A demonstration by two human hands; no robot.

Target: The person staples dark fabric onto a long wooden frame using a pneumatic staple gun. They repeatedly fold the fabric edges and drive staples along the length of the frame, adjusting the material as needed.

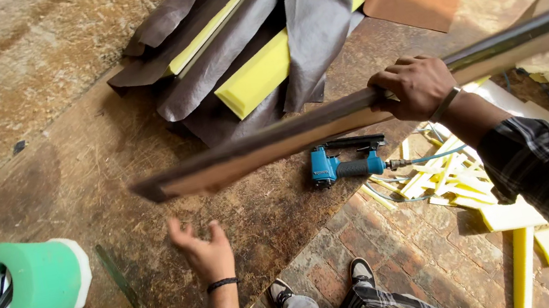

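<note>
Board (273, 143), long and dark-edged, hangs in the air across my worktable (70, 173), slanting from low on my left to high on my right. My right hand (415, 86) is clamped around it near the middle, fingers curled over the top edge, carrying all the weight. My left hand (203, 251) floats below with fingers spread and palm up, gripping nothing, just under the low end. To handle this well, I think, I need that free hand under the far end so the length doesn't swing, and I need to keep the low tip off the tabletop. Beneath the board lies a blue staple gun (346, 162) with its hose, well apart from my left hand. Behind it, yellow foam blocks (254, 76) sit under dark leather sheets (318, 13). A green foam roll (19, 293) holding metal strips stands at my left.
</note>
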